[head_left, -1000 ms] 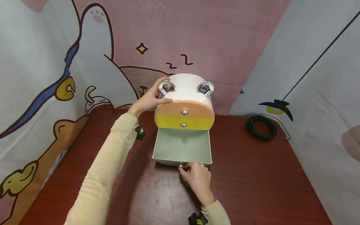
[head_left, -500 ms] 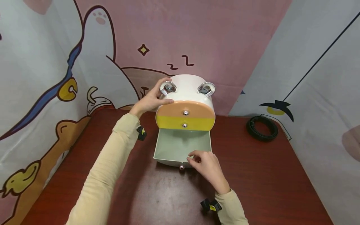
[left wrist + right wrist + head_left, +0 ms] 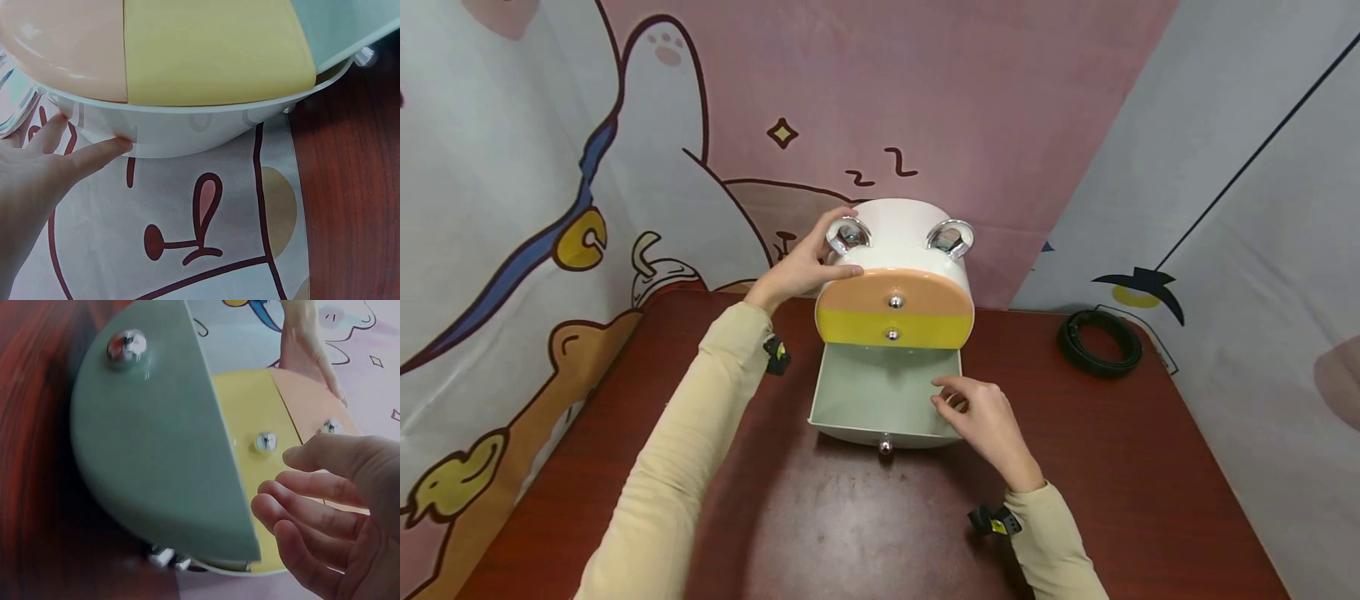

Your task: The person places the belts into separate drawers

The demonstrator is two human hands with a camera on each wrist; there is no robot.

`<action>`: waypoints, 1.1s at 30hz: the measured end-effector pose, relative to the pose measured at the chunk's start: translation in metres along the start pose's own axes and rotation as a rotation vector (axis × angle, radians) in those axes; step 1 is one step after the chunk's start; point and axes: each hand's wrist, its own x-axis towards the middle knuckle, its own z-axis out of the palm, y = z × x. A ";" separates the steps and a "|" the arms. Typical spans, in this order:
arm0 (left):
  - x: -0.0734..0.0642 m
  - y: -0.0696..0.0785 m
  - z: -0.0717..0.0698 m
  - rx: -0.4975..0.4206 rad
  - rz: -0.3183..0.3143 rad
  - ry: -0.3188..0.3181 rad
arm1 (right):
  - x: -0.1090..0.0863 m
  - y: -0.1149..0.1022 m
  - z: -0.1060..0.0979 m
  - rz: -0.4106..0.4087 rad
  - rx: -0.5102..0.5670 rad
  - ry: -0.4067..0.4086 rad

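Note:
A small white drawer cabinet (image 3: 901, 225) with two chrome rings on top stands at the back of the table. Its orange drawer (image 3: 857, 292) and yellow drawer (image 3: 850, 327) are closed. The pale green bottom drawer (image 3: 865, 392) is pulled out, with nothing seen inside and a chrome knob (image 3: 886, 445) on its front. My left hand (image 3: 805, 265) rests on the cabinet's upper left side, by the left ring; its straight fingers (image 3: 100, 156) touch the white wall. My right hand (image 3: 988, 423) hovers at the drawer's right front corner, fingers loosely bent, holding nothing.
A coiled black band (image 3: 1099, 343) lies at the right rear of the reddish-brown table (image 3: 1112, 467). A printed cartoon cloth (image 3: 1000, 108) hangs behind and along both sides.
My right hand has let go of the bottom drawer's knob and moved up and to the right. The left hand stays on the cabinet, and the drawer remains pulled out.

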 end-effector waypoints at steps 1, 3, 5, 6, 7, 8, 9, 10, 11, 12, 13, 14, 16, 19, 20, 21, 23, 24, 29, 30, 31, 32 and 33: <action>0.000 0.000 0.000 0.005 -0.002 0.001 | 0.001 0.002 -0.001 0.000 -0.002 -0.001; 0.000 0.001 0.000 0.008 -0.006 0.000 | 0.002 0.007 -0.004 0.003 -0.003 -0.005; 0.000 0.002 0.001 0.008 -0.013 0.001 | 0.002 0.011 -0.006 0.005 -0.008 -0.010; 0.000 0.002 0.001 0.009 -0.015 0.000 | 0.002 0.013 -0.006 0.006 -0.009 -0.013; -0.001 0.002 0.001 0.009 -0.020 0.000 | 0.003 0.016 -0.007 0.005 -0.013 -0.014; -0.001 0.002 0.001 0.007 -0.022 0.000 | 0.003 0.018 -0.008 0.004 -0.016 -0.014; 0.000 0.003 0.001 0.006 -0.023 0.000 | 0.003 0.020 -0.008 0.000 -0.018 -0.013; 0.000 0.003 0.001 0.005 -0.025 0.001 | 0.003 0.022 -0.009 -0.004 -0.018 -0.012; 0.000 0.002 0.001 0.006 -0.027 0.002 | 0.003 0.023 -0.009 -0.010 -0.016 -0.008; 0.000 0.002 0.001 0.006 -0.027 0.003 | 0.003 0.025 -0.010 -0.014 -0.017 -0.002; 0.000 0.002 0.001 0.005 -0.029 0.004 | 0.003 0.027 -0.011 -0.019 -0.020 0.005; 0.000 0.002 0.001 0.005 -0.030 0.004 | 0.002 0.029 -0.012 -0.022 -0.022 0.013; -0.001 0.002 0.000 0.003 -0.030 0.005 | 0.002 0.033 -0.014 -0.022 -0.025 0.024; -0.001 0.002 0.000 -0.002 -0.026 0.005 | 0.001 0.040 -0.018 -0.007 -0.031 0.032; 0.000 0.001 0.000 -0.004 -0.025 0.004 | 0.000 0.042 -0.020 -0.001 -0.032 0.031; 0.000 0.002 0.000 -0.004 -0.026 0.004 | 0.000 0.044 -0.021 0.007 -0.033 0.028; 0.000 0.002 0.000 -0.004 -0.029 0.005 | 0.000 0.049 -0.023 0.019 -0.037 0.021; 0.000 0.002 0.000 -0.002 -0.030 0.005 | 0.000 0.051 -0.024 0.022 -0.040 0.019; 0.000 0.002 0.000 0.006 -0.029 0.001 | 0.000 0.064 -0.030 0.025 -0.067 0.018; 0.000 0.002 0.000 0.005 -0.028 0.000 | 0.001 0.066 -0.032 0.022 -0.071 0.020; 0.000 0.002 0.000 0.003 -0.026 -0.002 | 0.001 0.068 -0.033 0.022 -0.081 0.022; 0.000 0.002 0.000 0.000 -0.023 -0.004 | 0.001 0.071 -0.034 0.022 -0.091 0.024; 0.000 0.001 0.001 0.000 -0.022 -0.006 | 0.002 0.074 -0.036 0.025 -0.101 0.025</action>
